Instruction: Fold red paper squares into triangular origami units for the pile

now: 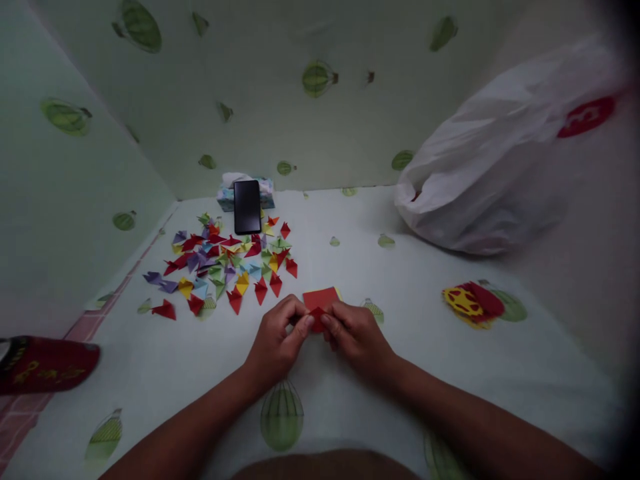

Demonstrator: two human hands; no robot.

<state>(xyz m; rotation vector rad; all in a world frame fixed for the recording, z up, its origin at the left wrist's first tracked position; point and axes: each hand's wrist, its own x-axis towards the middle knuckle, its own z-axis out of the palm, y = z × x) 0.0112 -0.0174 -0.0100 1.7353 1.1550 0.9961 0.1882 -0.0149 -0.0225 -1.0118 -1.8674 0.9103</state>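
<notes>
Forearms (193,415); folded red paper (317,321) between hands (277,335)

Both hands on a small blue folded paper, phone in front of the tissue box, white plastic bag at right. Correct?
Wrong colour: the folded paper between the left hand and right hand is red, not blue, per the head view. The phone, tissue box and white plastic bag are as stated.

Red folded piece (317,323) and red sheet (320,297): smooth, matt paper. Small folded figures (235,300): matt coloured paper, sharply creased. Phone (247,207): smooth, dark screen with a faint gloss. Bag (470,167): thin, wrinkled plastic film. Tissue (231,179): soft, rumpled paper. Printed covering (345,263): smooth and matt, its material indeterminable.
</notes>
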